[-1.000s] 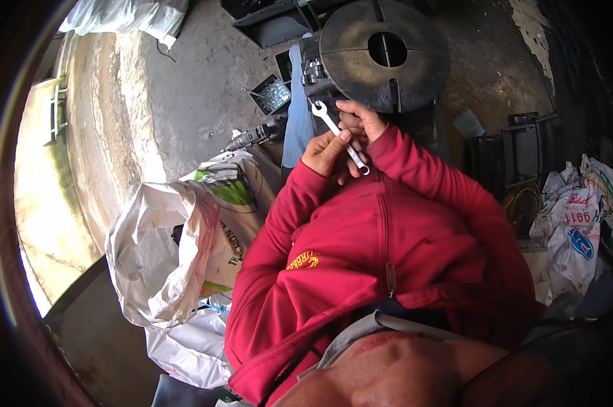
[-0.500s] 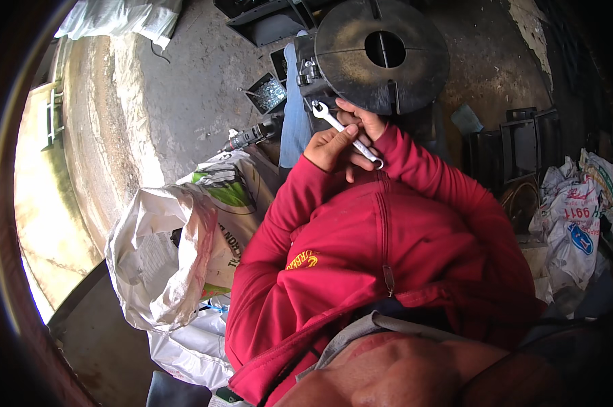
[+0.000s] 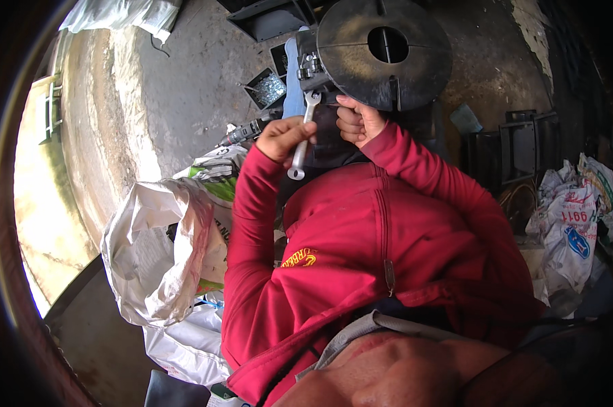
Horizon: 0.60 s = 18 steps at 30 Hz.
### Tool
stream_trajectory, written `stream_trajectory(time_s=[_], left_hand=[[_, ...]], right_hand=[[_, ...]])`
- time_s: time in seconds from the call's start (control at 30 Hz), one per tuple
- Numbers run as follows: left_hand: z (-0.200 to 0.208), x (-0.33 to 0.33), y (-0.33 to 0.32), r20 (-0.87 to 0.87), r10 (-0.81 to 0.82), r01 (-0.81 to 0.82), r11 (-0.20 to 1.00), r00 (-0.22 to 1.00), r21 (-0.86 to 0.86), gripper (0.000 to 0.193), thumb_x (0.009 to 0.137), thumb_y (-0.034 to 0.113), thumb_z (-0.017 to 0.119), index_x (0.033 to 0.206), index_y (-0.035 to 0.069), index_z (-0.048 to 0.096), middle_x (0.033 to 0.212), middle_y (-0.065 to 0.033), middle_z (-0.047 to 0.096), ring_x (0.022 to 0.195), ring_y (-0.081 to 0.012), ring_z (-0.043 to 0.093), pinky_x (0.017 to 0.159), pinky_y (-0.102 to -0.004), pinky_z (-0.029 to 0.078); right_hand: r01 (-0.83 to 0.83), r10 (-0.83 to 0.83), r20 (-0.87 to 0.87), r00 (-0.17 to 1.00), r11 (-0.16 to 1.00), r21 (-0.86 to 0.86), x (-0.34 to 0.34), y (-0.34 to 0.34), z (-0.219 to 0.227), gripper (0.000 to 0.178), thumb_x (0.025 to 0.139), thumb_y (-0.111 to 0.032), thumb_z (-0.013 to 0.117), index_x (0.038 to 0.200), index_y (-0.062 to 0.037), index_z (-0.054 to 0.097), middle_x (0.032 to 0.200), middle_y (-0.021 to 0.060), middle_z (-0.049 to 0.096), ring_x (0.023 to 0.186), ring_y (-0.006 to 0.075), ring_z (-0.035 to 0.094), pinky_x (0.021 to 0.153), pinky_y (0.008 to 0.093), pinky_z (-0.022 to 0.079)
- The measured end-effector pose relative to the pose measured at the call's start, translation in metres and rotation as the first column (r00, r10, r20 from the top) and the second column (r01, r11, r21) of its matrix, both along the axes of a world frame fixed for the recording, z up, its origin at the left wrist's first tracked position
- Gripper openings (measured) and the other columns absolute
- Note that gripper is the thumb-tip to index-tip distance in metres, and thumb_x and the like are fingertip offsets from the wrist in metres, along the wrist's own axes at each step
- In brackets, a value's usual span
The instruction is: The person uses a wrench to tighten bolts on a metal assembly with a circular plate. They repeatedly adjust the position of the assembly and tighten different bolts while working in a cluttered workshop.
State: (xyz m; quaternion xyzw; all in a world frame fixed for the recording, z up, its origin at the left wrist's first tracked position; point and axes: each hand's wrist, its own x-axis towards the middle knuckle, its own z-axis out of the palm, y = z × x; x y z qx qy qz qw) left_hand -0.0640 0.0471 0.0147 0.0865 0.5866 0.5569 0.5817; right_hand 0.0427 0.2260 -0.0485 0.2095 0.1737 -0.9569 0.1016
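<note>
My left hand (image 3: 286,139) is closed around the shank of a silver combination wrench (image 3: 302,140). The wrench stands nearly upright in the view; its open jaw is beside dark metal fittings (image 3: 310,66), and its ring end hangs below my fingers. Under the near rim of a large black slotted disc (image 3: 347,61) with a round centre hole, my right hand (image 3: 360,122) is curled closed. What its fingertips grip, if anything, is hidden in the shadow by the rim.
Left of the disc lie a small black bin of shiny fasteners (image 3: 267,89), a blue cloth (image 3: 293,81) and a dark power tool (image 3: 245,132). A white sack (image 3: 164,251) stands by my left arm. Black metal frames (image 3: 523,146) and plastic bags (image 3: 571,224) are at right.
My left hand has moved left, away from my right hand, turning the wrench from slanted to nearly upright. My right hand stays at the disc's rim, its fingers now more curled.
</note>
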Motion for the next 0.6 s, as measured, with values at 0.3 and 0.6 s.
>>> stream_trajectory(time_s=[0.3,0.6], left_hand=[[-0.01,0.054,0.017,0.149,0.117,-0.134,0.985,0.982,0.106,0.026,0.095,0.026,0.054,0.092,0.001,0.058,0.078,-0.0107,0.067,0.052,-0.0151,0.064,0.036,-0.0216,0.042],[-0.015,0.045,0.044,0.266,0.193,-0.231,0.965,0.945,0.123,0.033,0.096,0.029,0.051,0.099,-0.003,0.059,0.082,-0.014,0.067,0.064,-0.0205,0.068,0.04,-0.0259,0.049]], right_hand=[[-0.026,0.026,-0.002,1.0,0.999,0.042,0.0,0.0,0.001,0.052,0.092,-0.037,0.05,0.049,-0.0197,0.026,0.042,-0.0061,0.022,0.035,0.0061,0.021,0.034,0.0217,0.021],[-0.137,0.125,0.079,0.989,0.973,0.183,0.007,0.001,0.027,0.053,0.088,-0.06,0.041,0.062,-0.0144,0.046,0.058,-0.0031,0.045,0.042,0.0104,0.037,0.039,0.0255,0.031]])
